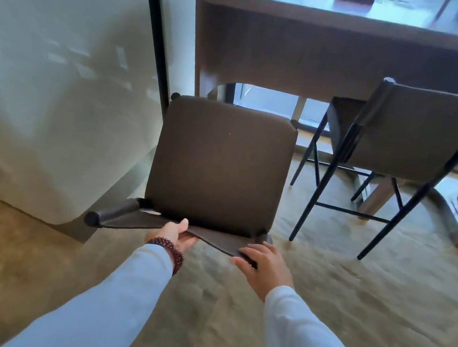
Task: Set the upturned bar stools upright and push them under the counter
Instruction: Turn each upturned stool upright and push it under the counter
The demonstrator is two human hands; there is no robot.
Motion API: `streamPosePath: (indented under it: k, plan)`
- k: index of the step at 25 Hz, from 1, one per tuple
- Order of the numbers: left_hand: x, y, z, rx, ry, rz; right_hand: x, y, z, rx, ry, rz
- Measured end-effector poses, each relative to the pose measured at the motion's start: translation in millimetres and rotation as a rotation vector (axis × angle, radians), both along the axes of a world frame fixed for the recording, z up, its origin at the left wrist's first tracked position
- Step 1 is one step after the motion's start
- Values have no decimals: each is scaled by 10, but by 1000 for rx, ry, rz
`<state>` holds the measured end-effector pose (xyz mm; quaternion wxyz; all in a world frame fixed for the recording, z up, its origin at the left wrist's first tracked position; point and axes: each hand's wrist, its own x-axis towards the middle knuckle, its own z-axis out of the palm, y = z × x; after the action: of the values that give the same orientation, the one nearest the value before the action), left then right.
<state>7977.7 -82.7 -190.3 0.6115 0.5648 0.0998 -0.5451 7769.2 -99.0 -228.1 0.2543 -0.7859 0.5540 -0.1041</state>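
Head view: our left hand [173, 233] pinches the near stool's [220, 165] backrest edge, thumb on top; our right hand [263, 262] lies spread on that edge. This stool faces the counter [322, 22]; a second stool [409, 137] stands to its right.

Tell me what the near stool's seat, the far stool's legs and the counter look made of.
Near stool's seat: dark brown woven fabric, matte, with a fine weave, or maybe faux leather. Far stool's legs: thin, black, probably painted metal, satin. Counter: brown wood or wood-look laminate, with faint vertical grain.
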Motion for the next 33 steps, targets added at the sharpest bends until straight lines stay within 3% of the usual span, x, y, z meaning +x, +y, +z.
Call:
streamPosePath:
  k: [4, 7, 9, 13, 16, 19, 22, 25, 33]
  plan:
    - [54, -780, 469, -54, -165, 33, 84, -873, 579, -41, 27, 22]
    - [166, -1292, 705, 22, -384, -133, 190, -1478, 947, 1, -14, 4]
    - [248, -1553, 884, 121, -648, -304, 253, -1814, 1123, 13, -2, -5]
    - [450, -1899, 1167, 356, -1483, -599, 340, -2267, 1326, 29, 50, -23]
    - [579, -2153, 1234, 294, -1791, -648, 406, -2530, 1454, -93, 273, -3]
    - [851, -2425, 1292, 378, -2077, -805, 528, -2828, 1598, -141, 417, -5]
    - [1192, -2770, 1416, 477, -2111, -1079, 628, -3182, 1693, -135, 451, 15]
    - [1424, -3185, 1530, 394, -2078, -1292, 724, -3513, 1736, -142, 425, -32]
    - [1678, -4127, 1703, 172, -2134, -1322, 935, -4493, 1814, -97, 519, -198]
